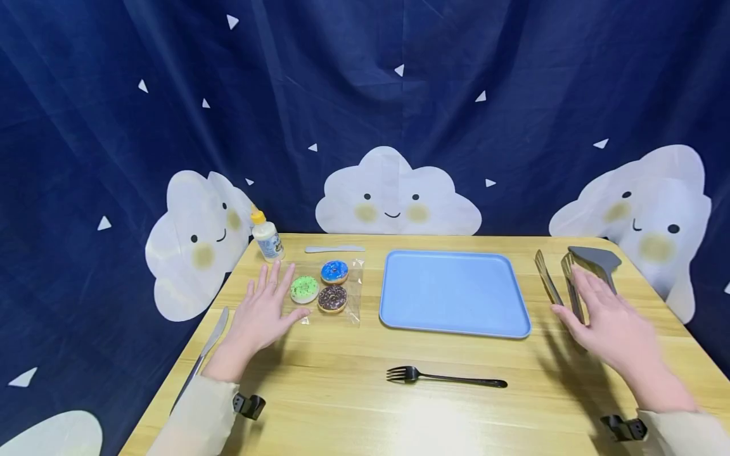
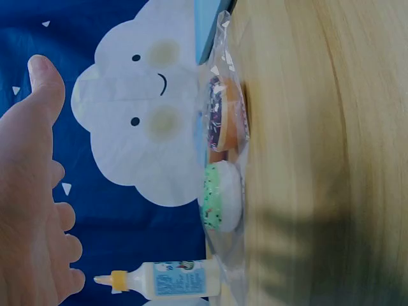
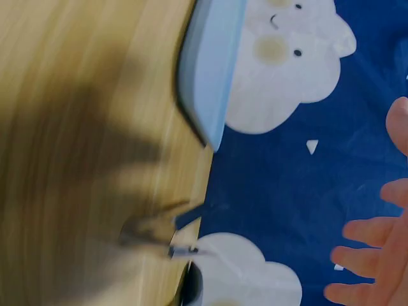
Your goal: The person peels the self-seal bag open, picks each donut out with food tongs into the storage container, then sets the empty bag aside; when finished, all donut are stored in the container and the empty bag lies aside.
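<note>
My left hand (image 1: 262, 313) is held above the table with fingers spread, beside a clear plastic bag (image 1: 355, 304). Inside that bag are three toy donuts: a green one (image 1: 305, 289), a blue one (image 1: 334, 271) and a chocolate one (image 1: 332, 299). In the left wrist view the hand (image 2: 32, 185) stays well above the bag, holding nothing. My right hand (image 1: 613, 320) hovers with extended fingers over the near part of metal tongs (image 1: 549, 278) and a grey turner (image 1: 595, 256), partly hiding both. The right wrist view shows its fingers (image 3: 363, 261) apart from the blurred tongs.
A blue tray (image 1: 456, 291) lies at the table's middle, with a black fork (image 1: 450, 379) in front. A glue bottle (image 1: 268, 239) with a yellow cap and a pale plastic knife (image 1: 334, 249) are at the back. Along the left edge lies a metal knife (image 1: 211, 342).
</note>
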A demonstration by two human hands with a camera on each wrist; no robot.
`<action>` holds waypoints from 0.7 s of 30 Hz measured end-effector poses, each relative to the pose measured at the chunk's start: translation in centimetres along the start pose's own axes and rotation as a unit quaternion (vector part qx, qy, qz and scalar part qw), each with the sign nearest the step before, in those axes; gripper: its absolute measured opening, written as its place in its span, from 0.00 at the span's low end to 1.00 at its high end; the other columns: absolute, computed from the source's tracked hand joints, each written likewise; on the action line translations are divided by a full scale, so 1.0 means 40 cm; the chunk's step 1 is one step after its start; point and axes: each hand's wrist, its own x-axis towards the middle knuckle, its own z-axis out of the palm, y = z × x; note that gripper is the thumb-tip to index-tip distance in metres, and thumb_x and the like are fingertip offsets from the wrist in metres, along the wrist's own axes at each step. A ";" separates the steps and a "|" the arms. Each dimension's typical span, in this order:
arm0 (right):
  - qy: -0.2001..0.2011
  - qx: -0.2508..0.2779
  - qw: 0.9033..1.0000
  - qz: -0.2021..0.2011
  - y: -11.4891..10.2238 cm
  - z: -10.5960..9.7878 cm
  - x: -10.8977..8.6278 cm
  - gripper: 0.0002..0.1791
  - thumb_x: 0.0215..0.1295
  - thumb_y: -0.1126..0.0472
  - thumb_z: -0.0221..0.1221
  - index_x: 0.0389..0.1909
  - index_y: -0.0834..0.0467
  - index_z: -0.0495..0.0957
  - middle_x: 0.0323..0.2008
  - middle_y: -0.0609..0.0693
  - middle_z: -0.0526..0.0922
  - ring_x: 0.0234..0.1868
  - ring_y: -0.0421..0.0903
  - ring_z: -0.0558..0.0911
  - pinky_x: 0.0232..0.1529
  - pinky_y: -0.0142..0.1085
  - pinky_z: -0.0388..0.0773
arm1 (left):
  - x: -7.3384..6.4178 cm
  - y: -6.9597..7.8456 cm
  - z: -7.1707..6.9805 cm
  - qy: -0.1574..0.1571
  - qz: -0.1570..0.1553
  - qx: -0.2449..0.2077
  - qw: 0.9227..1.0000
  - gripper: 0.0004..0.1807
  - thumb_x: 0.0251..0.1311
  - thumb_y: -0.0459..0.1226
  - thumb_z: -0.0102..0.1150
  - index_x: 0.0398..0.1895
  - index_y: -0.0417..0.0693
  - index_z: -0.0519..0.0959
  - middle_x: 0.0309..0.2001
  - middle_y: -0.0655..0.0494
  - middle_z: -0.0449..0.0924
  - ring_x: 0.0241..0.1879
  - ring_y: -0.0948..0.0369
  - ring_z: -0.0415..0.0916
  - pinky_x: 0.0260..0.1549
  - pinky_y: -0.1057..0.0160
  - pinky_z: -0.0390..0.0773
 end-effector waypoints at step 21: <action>-0.032 0.055 0.997 -0.050 -0.221 0.063 0.096 0.40 0.63 0.39 0.52 0.70 0.55 0.55 0.49 0.60 0.79 0.11 0.44 0.69 0.11 0.37 0.63 | 0.029 -0.032 0.072 -0.045 0.012 -0.082 0.996 0.51 0.57 0.65 0.46 0.73 0.49 0.38 0.72 0.42 0.37 0.69 0.43 0.34 0.64 0.41 0.43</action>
